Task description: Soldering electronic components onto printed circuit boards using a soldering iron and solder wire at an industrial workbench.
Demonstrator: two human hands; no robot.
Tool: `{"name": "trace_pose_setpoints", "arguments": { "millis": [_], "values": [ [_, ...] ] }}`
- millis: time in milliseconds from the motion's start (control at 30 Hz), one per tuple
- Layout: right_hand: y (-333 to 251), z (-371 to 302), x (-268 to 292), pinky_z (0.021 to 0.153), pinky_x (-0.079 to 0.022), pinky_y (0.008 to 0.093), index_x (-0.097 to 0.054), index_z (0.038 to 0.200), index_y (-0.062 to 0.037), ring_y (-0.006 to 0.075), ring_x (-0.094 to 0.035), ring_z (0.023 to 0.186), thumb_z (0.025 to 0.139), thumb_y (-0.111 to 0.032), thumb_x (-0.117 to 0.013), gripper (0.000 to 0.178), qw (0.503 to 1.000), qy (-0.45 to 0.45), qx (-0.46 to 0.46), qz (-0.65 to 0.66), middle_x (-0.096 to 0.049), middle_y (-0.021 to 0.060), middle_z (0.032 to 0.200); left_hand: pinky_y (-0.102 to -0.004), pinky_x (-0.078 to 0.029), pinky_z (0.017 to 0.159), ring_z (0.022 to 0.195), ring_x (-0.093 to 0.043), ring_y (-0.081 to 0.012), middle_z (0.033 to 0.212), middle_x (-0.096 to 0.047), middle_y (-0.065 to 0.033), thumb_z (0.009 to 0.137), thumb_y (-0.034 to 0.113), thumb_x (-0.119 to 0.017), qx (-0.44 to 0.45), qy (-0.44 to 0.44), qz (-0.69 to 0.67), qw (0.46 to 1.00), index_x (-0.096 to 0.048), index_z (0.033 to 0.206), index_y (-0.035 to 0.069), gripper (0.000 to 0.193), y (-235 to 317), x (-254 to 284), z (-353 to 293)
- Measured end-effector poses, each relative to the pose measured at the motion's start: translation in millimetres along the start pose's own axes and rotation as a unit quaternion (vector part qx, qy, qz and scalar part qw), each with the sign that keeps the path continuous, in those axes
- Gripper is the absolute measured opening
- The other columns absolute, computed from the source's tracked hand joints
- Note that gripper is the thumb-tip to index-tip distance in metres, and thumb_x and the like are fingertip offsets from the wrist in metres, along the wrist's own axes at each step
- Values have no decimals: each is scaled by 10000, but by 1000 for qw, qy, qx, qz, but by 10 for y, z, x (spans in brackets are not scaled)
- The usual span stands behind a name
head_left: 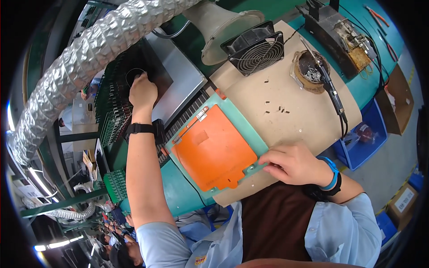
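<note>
My left hand (pixel 143 92) reaches up to the far left, over a dark area beside a row of green circuit boards (pixel 111 109). Its fingers are closed together; what they pinch, if anything, is hidden. A green frame (pixel 241 129) with a hinged orange cover (pixel 219 149) lies tilted in front of me, the cover folded down flat. At the near right corner of this frame rests my right hand (pixel 292 164), fingers loosely bent, thumb and fingertips a little apart, nothing visible between them. Several small dark parts (pixel 280 109) lie scattered on the brown board (pixel 308 120).
A soldering iron (pixel 328 82) lies across a round pot (pixel 308 73) at the right. Behind stand a black fan (pixel 257 49) and a fume funnel (pixel 223 27). A silver duct (pixel 94 44) hangs over the left. A blue bin (pixel 371 134) sits beyond the table's right edge.
</note>
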State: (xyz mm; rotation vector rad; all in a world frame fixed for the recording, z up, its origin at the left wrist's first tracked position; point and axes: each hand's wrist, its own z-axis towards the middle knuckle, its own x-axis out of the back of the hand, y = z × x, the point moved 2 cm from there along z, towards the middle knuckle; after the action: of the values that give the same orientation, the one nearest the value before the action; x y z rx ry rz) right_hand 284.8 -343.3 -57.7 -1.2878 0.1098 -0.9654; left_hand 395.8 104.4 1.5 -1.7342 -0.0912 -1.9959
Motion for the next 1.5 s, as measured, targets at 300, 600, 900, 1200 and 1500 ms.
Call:
{"name": "trace_pose_setpoints", "arguments": {
  "millis": [300,600,900,1200,1500],
  "values": [
    [8,16,-14,602,-517,371,-698,1046,-121,254,-662,682,845,-85,-744,209,1000,-26,12,12,-676,47,812,-465,-558,984,1203,-660,-368,1392,-637,-128,909,107,-518,-45,35,-43,997,-653,1382,144,493,-39,-22,-70],
    [-17,12,-40,610,-524,358,-699,1056,-84,259,-669,677,846,-27,-732,220,1000,-6,3,16,-690,74,826,-467,-550,978,1197,-653,-367,1433,-597,-134,954,180,-578,-38,4,-63,997,-585,1455,173,501,212,195,-322],
    [-141,-55,-237,628,-529,345,-690,1113,-33,238,-655,666,873,-16,-730,244,991,43,-123,16,-678,104,822,-448,-590,813,1008,-708,-349,1257,-645,-102,935,233,-719,-73,97,-159,980,-612,1396,153,479,295,933,-1822],
    [-223,175,-468,649,-532,373,-676,1177,-41,275,-642,710,856,-88,-779,340,972,88,-62,-208,-649,105,878,-411,-538,718,862,-662,-307,1022,-657,-102,931,239,-756,26,-14,-289,957,-644,1374,71,487,7,583,-3441],
    [-259,149,-505,600,-453,238,-671,1211,14,66,-536,651,927,-43,-737,298,975,89,-165,-118,-620,4,835,-280,-451,626,687,-523,-152,930,-600,-53,948,161,-752,85,-47,-418,903,-666,1372,33,451,210,522,-3655]
  ]
}}
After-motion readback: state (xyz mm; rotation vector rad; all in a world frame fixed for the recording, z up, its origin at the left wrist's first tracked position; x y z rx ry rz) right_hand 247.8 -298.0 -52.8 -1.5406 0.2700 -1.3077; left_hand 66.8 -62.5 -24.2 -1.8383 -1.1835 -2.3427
